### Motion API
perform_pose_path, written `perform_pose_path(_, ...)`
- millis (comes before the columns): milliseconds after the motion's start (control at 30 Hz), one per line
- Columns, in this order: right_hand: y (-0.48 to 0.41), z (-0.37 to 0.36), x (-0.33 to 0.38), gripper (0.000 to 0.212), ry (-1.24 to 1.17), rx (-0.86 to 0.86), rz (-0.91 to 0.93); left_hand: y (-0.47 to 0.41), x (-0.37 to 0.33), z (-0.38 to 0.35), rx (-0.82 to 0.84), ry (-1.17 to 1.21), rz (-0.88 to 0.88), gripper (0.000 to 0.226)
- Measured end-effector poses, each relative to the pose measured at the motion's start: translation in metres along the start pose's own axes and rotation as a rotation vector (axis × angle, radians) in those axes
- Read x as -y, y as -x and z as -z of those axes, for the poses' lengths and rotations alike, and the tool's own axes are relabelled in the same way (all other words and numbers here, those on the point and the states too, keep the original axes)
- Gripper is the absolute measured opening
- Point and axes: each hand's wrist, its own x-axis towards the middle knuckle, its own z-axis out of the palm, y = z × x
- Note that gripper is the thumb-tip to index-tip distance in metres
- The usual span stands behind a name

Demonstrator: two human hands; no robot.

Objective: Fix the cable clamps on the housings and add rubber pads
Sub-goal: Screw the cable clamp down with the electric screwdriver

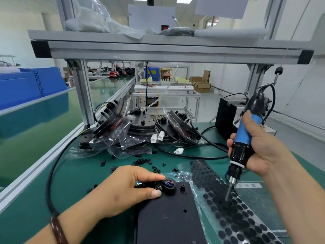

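Note:
A flat black housing (168,219) lies on the green mat at the bottom centre. At its top left corner a black cable with coloured wires runs into a round boss (169,188). My left hand (126,189) rests there, thumb and forefinger pinching a small cable clamp (158,187) against the housing. My right hand (260,152) grips a blue and black electric screwdriver (243,138), held upright to the right of the housing. Its bit tip (228,195) hangs over a sheet of round black rubber pads (228,205).
Several bagged black housings (133,127) with white connectors are piled behind. Loose black screws and clamps (140,162) are scattered on the mat. A thick black cable (52,176) loops at the left. An aluminium frame post (82,92) stands at back left.

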Motion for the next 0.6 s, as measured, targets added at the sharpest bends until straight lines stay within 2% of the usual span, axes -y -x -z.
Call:
perform_pose_path(333, -0.021, 0.04, 0.003, 0.07, 0.076, -0.116, -0.026, 0.002, -0.003, 0.001, 0.012, -0.038, -0.016, 0.039)
perform_pose_path(500, -0.033, 0.047, 0.001, 0.054, 0.068, -0.13, -0.011, 0.001, 0.0, 0.0, 0.005, -0.021, -0.006, 0.039)
perform_pose_path(600, -0.039, 0.048, -0.002, 0.052, 0.06, -0.136, -0.003, 0.001, 0.001, 0.0, 0.005, -0.017, -0.011, 0.038)
